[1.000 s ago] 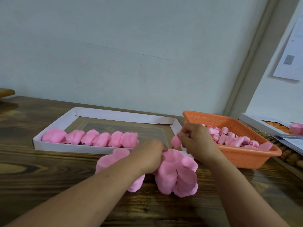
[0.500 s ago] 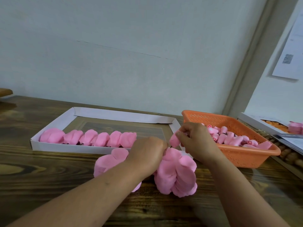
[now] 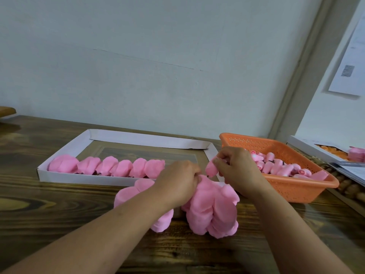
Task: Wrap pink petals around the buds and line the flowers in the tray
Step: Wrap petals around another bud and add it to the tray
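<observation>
Pink petals are heaped in loose stacks on the wooden bench, directly under and between both hands. A small rolled bud is pinched at the fingertips of the right hand, just above the far edge of the heap and beside the knuckles of the left hand. The left hand is curled over the top of the heap, its fingers bent down among the petals; whether a single petal is gripped cannot be told, since the fingertips are hidden. Behind the hands, a white cardboard tray is seen, with six finished pink flowers lined along its near wall. To the right of the tray, touching the right wrist's far side, an orange basket of further rolled buds is placed.
</observation>
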The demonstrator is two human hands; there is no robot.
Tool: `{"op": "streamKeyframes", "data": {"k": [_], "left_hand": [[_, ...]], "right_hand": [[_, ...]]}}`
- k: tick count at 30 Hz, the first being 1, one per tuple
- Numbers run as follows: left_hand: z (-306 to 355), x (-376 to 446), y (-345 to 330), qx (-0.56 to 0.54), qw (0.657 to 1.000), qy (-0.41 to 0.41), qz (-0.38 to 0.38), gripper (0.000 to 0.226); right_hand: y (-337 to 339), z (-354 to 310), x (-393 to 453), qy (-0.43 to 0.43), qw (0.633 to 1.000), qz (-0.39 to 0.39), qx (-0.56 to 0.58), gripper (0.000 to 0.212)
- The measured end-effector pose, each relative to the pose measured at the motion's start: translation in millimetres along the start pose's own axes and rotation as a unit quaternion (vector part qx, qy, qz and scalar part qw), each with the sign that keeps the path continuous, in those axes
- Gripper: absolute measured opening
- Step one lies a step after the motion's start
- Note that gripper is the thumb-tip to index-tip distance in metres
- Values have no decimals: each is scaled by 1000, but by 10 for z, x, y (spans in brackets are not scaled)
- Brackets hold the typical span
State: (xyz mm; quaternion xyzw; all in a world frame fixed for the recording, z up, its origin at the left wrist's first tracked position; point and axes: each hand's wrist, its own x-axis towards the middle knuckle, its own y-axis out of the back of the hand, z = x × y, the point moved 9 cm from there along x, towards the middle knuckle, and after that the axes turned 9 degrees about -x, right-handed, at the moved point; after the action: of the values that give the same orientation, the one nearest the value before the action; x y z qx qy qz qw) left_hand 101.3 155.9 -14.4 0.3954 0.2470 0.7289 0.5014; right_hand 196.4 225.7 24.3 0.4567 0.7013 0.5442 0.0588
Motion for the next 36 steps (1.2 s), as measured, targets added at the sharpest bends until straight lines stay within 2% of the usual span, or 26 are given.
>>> {"op": "streamKeyframes", "data": {"k": [3,6,12,14,18,21,24,28,31,36], "left_hand": [[-56,-9,-63,-73,996,42,-42,16],[-107,-35,-147,-102,989,82,-74,12],[-222,-82,-83,-210,964,159,-32,35],[-244,-116,-109,-320,926,199,-20,27],[-235,-171,-200,-563,782,265,-4,17],[-270,-193,-233,-652,695,300,25,17],[-338,-204,-225,-708,631,312,62,14],[-395,-217,-175,-736,601,301,80,20],[-416,-225,-139,-749,586,293,98,22],[-363,-272,-147,-757,584,283,75,25]], "right_hand": [[3,0,1,-2,1000,1,-4,17],[16,-2,-8,-3,1000,5,-4,16],[93,55,5,-12,1000,26,10,17],[131,61,10,-14,999,40,10,19],[174,38,1,-12,998,54,19,25],[251,-4,-14,-5,996,71,45,20],[424,-50,-46,-5,988,100,120,23],[567,-194,-108,15,979,74,187,20],[495,-295,-124,33,981,32,190,19],[381,-289,-112,22,982,23,186,19]]}}
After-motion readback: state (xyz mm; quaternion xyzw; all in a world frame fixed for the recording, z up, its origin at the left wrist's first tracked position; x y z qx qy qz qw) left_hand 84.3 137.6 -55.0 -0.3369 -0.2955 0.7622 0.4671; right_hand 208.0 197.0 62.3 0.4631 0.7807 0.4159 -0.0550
